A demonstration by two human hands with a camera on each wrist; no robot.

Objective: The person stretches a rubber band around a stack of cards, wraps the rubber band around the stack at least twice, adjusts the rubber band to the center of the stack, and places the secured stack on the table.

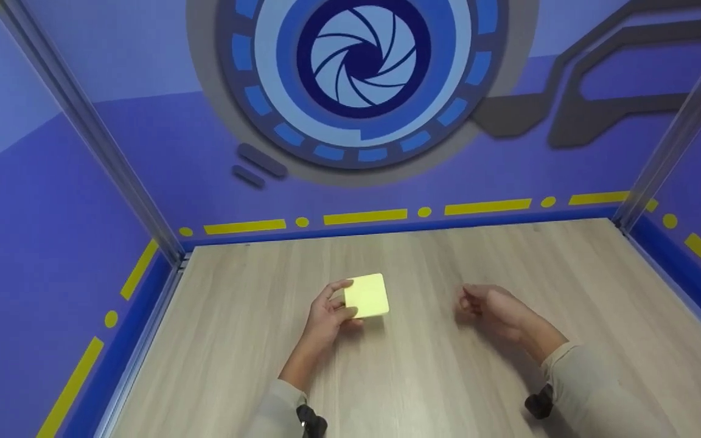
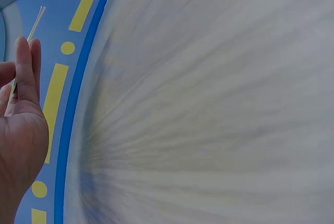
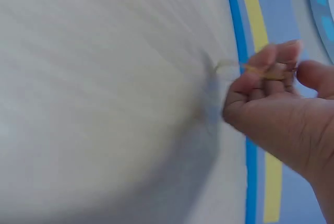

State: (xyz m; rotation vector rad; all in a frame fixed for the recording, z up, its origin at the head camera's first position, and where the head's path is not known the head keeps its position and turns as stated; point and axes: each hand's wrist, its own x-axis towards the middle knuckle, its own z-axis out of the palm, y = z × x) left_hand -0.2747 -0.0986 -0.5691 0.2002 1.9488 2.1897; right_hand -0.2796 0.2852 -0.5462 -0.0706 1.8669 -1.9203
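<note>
In the head view my left hand (image 1: 326,316) pinches a yellow square card (image 1: 367,296) with rounded corners, holding it above the wooden table. The left wrist view shows the card (image 2: 36,23) edge-on between the fingers of the left hand (image 2: 23,114), thin and pale; the edge looks doubled, like thin layers together. To the right, apart from the card, my right hand (image 1: 499,310) has its fingers curled. In the right wrist view the right hand (image 3: 282,104) holds a thin yellowish band (image 3: 250,68), blurred, one end sticking out as a loop.
A light wooden tabletop (image 1: 423,377) lies under both hands. Blue panels with yellow dashes (image 1: 366,216) enclose the back and sides, joined by metal corner posts (image 1: 92,131). Dark wrist devices (image 1: 539,401) sit at both sleeves.
</note>
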